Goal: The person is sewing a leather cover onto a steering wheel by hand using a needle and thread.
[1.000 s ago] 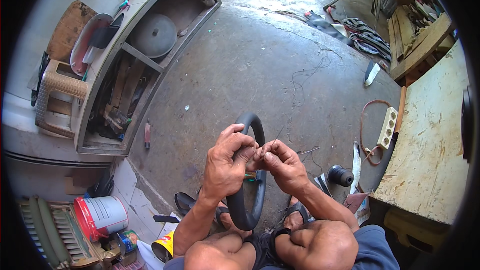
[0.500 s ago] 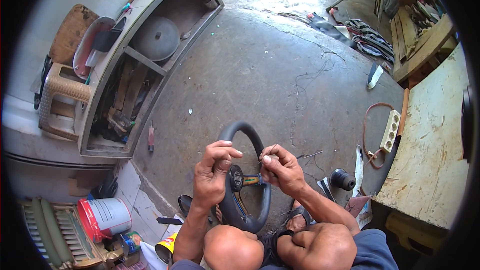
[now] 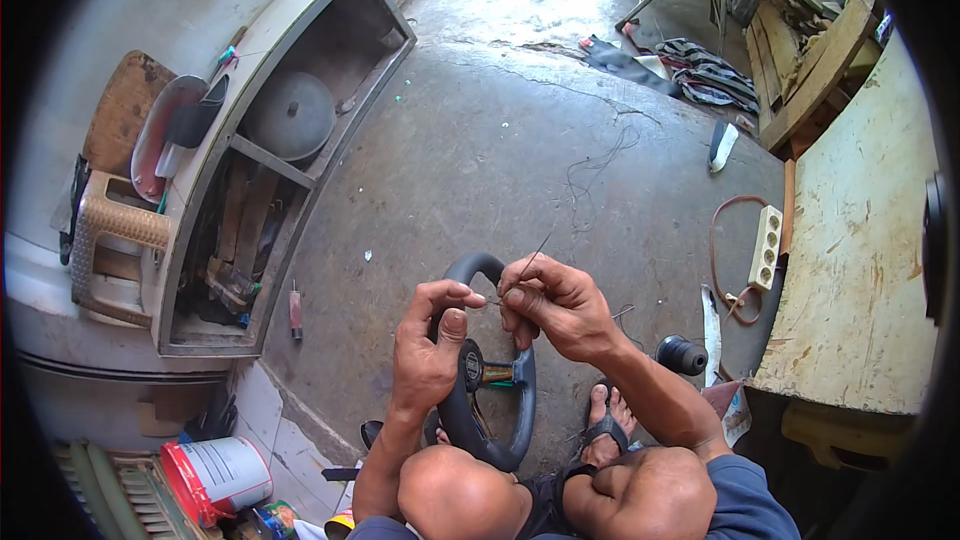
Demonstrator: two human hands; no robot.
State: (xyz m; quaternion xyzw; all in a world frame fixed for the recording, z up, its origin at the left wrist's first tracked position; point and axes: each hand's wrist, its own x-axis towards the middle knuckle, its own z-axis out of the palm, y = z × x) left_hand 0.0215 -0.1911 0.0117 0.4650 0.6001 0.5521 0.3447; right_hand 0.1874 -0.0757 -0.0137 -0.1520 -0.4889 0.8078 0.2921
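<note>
Raised and drawn leftward since half a second ago, as seen in the head view: right hand (image 3: 552,308), with fingertips now over the far part of the steering wheel (image 3: 494,372) instead of beside its right rim (image 3: 524,410). Narrowed as well: the gap to the left hand (image 3: 428,348), over the wheel's far left side. Judging from this, handling a fine strand above the wheel at this instant, rather than working directly at the rim.

Right thumb and fingers pinched on a needle-like sliver (image 3: 538,255); too fine to tell from a stiff thread end. Left thumb and index parted, with no clear grip on anything; index tip beside the right fingertips, touching or just apart impossible to tell.

Sliver pointing up and rightward, away from the wheel, along a steep slant. Wheel propped just beyond the knees, foreshortened to an oval, long axis running far to near with the near end slightly rightward. Hub (image 3: 471,364) toward the oval's left, spoke reaching to the right rim; exact tilt unclear. Right of the wheel, a black spool-like piece (image 3: 682,354); well beyond it, loose dark thread (image 3: 598,162) on the floor.
</note>
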